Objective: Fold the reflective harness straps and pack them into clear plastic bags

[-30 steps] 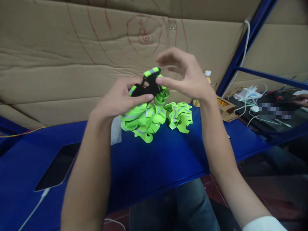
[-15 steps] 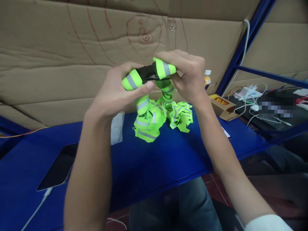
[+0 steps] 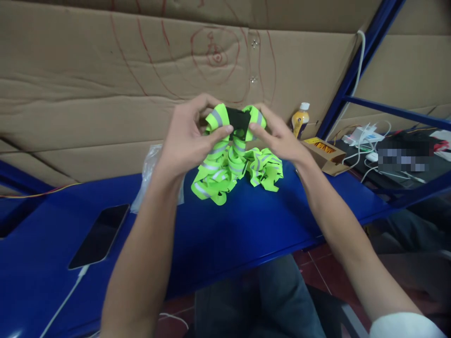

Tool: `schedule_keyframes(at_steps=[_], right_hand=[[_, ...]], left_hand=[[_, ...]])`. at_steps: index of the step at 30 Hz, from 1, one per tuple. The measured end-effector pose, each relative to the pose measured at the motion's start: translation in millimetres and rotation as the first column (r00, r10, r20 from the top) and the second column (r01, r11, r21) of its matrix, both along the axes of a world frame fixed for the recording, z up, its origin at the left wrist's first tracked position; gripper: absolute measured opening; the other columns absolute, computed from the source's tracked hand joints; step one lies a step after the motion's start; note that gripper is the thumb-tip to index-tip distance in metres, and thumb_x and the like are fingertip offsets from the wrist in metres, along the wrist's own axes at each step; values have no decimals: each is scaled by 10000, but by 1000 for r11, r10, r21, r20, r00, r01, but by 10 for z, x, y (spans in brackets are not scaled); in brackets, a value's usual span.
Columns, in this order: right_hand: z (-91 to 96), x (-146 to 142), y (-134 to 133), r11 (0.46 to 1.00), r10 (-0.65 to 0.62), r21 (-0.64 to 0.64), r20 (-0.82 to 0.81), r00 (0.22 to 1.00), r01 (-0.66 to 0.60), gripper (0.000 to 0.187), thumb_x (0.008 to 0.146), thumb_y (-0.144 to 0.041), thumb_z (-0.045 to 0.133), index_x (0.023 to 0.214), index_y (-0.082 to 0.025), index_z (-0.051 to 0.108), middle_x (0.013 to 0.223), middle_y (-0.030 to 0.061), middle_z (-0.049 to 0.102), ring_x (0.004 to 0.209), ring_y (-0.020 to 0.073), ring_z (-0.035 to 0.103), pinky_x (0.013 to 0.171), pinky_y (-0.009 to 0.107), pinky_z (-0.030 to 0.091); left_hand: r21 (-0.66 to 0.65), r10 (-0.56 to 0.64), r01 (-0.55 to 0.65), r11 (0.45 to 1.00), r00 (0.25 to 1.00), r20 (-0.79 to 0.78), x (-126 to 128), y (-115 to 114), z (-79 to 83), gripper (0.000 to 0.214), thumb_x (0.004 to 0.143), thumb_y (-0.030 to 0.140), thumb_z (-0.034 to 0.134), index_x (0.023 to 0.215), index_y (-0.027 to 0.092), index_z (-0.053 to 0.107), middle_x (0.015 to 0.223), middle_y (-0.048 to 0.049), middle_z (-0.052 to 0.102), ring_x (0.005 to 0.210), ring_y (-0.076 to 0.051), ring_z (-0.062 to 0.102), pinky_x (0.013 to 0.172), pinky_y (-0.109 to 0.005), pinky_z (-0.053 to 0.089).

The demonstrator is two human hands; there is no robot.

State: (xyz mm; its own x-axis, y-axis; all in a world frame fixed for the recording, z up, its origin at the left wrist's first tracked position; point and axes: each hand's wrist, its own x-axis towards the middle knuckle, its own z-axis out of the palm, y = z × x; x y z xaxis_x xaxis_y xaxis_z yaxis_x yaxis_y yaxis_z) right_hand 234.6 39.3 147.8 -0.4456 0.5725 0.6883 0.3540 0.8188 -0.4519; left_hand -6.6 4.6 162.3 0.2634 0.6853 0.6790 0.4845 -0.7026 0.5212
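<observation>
Holding the green strap (image 3: 217,117) near the middle of the frame, gripped in the left hand (image 3: 190,134) on one side and in the right hand (image 3: 280,136) on the other, with each thumb pressed to the front in a narrow pinch. Keeping a black clip (image 3: 237,119) between both grips. Cannot tell the clip fastened from unfastened (partly covered by the thumbs, and soft in detail).

Hanging from the grips in loose coils, down towards a heap of straps (image 3: 211,180) on the blue table (image 3: 225,244), just below centre. Close also to a crumpled bundle (image 3: 265,169) on the right, though impossible to tell touching from apart.

Could snag or knot under a sharp upward pull, because of loops lying so jumbled in the heap. Could twist along its length too, with coils hanging at differing angles below the clip. Might slip from either pinch through a slack thumb. Might nip a thumb tip at the clip under hard pressing, from gripping so near its edges.

Could knock the bottle (image 3: 300,119), upper right, by swinging the right hand outwards. Could sweep the plastic bag (image 3: 148,173), left of centre, with the left forearm, or jolt the phone (image 3: 100,237), lower left, by catching its white cable (image 3: 63,300).
</observation>
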Motion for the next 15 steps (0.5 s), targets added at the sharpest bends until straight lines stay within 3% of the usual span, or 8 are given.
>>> schedule_keyframes(at_steps=[4, 9, 12, 15], right_hand=[[-445, -74, -9, 999, 32, 18, -54, 998, -31, 578, 1089, -749, 453, 1319, -244, 615, 1218, 111, 713, 1137, 310, 663, 1047, 466, 559], [-789, -90, -80, 993, 111, 36, 62, 992, -113, 546, 1064, -721, 589, 1245, -211, 662, 967, 32, 738, 753, 218, 648, 723, 323, 520], [-853, -73, -145, 978, 47, 204, 17, 999, -50, 491, 1103, -640, 592, 1263, -188, 698, 1051, 70, 787, 813, 218, 717, 793, 319, 552], [-885, -74, -189, 922, -3, 387, -57, 998, 25, 381, 1139, -505, 584, 1309, -190, 713, 1137, 115, 806, 982, 264, 780, 902, 376, 609]], left_hand=[[45, 98, -96, 994, 993, -62, 106, -22, -311, 374, 1045, 568, 597, 1244, 256, 655, 1188, -80, 774, 1189, -315, 708, 1021, -465, 545], [66, 131, -120, 991, 973, -190, 36, -199, -725, 342, 1088, 463, 494, 1270, 216, 645, 1270, -121, 760, 1201, -305, 698, 1066, -431, 512], [16, 174, -173, 985, 971, -165, -17, -341, -813, 430, 1121, 509, 406, 1230, 195, 678, 1074, -94, 774, 992, -259, 721, 926, -365, 515], [-78, 197, -210, 975, 970, -145, -47, -411, -771, 520, 1134, 548, 345, 1011, 209, 719, 777, -32, 684, 722, -207, 618, 730, -333, 440]])
